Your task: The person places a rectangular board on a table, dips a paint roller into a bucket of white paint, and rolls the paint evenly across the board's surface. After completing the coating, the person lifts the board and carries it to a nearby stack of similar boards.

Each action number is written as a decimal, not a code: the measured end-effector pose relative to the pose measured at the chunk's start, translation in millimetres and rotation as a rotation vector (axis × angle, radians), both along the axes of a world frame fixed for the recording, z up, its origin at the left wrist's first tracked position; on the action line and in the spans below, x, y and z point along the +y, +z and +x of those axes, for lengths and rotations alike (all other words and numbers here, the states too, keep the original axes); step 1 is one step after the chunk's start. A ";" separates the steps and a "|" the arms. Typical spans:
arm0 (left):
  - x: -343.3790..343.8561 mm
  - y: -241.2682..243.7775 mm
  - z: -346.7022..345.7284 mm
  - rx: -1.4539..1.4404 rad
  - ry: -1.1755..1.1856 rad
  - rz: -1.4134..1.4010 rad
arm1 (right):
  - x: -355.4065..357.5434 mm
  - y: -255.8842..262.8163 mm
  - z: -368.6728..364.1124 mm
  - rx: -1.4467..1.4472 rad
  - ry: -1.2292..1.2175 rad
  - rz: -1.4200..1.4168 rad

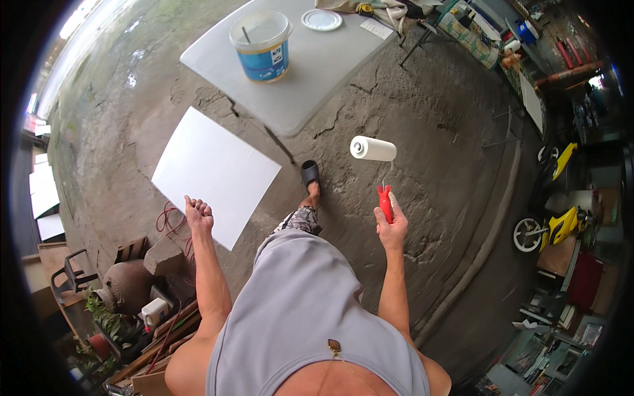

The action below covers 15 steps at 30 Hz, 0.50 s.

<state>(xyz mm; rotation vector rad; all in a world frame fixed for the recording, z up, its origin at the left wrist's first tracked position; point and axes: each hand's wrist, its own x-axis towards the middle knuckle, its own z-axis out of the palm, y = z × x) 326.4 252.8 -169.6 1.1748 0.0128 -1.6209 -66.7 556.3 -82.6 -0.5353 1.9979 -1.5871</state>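
In my right hand (pixel 393 225) is a paint roller, gripped by its red handle (pixel 385 204). The white roller cover (pixel 374 148) points away from me, above the concrete floor. My left hand (pixel 199 214) is palm up with its fingers curled in, over the near edge of a flat white board (pixel 215 173). Nothing shows between those fingers; whether the hand touches the board is unclear. What holds the board up is hidden. Ahead, a grey-white folding table (pixel 307 89) carries a blue-labelled plastic bucket (pixel 262 54) with a stick inside, and a round white lid (pixel 322 20).
Cloth (pixel 342 5), a yellow tape measure (pixel 365 9) and a printed paper (pixel 376 28) lie on the table's far end. A red hose (pixel 168 220), a concrete block (pixel 163 256) and a large clay pot (pixel 128 286) are at left. Yellow motorbikes (pixel 564 227) stand right.
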 end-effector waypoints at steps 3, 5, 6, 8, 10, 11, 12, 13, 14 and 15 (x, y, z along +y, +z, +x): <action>-44.1 -26.0 -44.7 0.042 0.032 0.022 | -54.9 -5.5 -55.4 0.157 0.090 0.016; -76.6 -24.2 -86.7 -0.051 0.096 0.010 | -95.7 9.6 -91.8 0.137 0.145 0.057; -84.0 -13.4 -105.6 -0.001 0.068 -0.030 | -103.3 20.0 -106.2 0.137 0.161 0.103; -110.8 1.2 -136.6 0.007 0.088 -0.062 | -153.7 21.4 -149.9 0.200 0.201 0.083; -130.7 6.5 -153.1 -0.082 0.107 -0.047 | -199.1 22.0 -187.0 0.241 0.254 0.037; -136.0 7.6 -156.6 -0.162 0.144 -0.095 | -216.9 20.0 -202.9 0.243 0.289 0.017; -137.4 16.7 -159.6 -0.183 0.165 -0.091 | -233.7 15.0 -220.5 0.190 0.310 0.066; -138.8 26.5 -161.9 -0.205 0.189 -0.085 | -255.6 11.4 -243.4 0.281 0.342 0.032; -133.4 33.6 -158.0 -0.184 0.293 -0.097 | -278.4 15.6 -257.5 0.352 0.383 0.007; -134.7 37.2 -151.4 -0.157 0.400 -0.122 | -304.6 17.1 -271.4 0.430 0.424 -0.034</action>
